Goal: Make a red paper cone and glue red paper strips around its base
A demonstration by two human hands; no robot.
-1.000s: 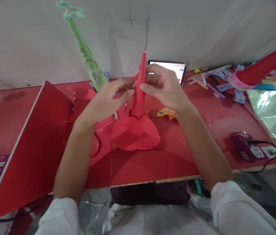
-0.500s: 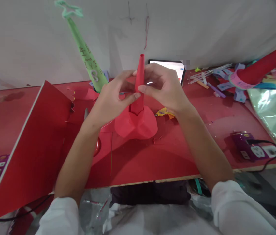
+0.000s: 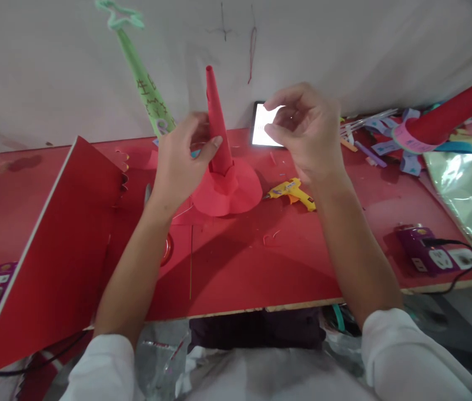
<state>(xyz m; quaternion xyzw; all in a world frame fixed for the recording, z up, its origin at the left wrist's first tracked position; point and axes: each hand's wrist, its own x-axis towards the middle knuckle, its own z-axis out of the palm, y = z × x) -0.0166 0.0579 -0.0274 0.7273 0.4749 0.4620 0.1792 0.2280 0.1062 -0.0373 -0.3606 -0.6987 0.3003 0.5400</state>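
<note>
A red paper cone hat (image 3: pixel 220 131) with a wide curved brim stands over the red table, its tip leaning left. My left hand (image 3: pixel 185 159) grips the cone's left side between thumb and fingers; the fingers behind it are partly hidden. Apart from the hat, my right hand (image 3: pixel 306 131) is raised in front of a lit tablet (image 3: pixel 258 133), fingers curved and thumb separate, holding nothing. Below that hand a yellow glue gun (image 3: pixel 290 190) lies to the right of the brim. Small red paper scraps (image 3: pixel 269 238) rest in front of it.
A large red board (image 3: pixel 47 262) stands slanted at the left. Behind my left hand rises a green paper cone (image 3: pixel 146 86) with writing. At right are a red cone (image 3: pixel 448 114) with a pink band, a purple power socket (image 3: pixel 423 250) with a cable, and clear plastic packets (image 3: pixel 470 195).
My right hand has let go of the cone and moved right. The hat has shifted left and tilted in my left hand, and the glue gun shows more fully.
</note>
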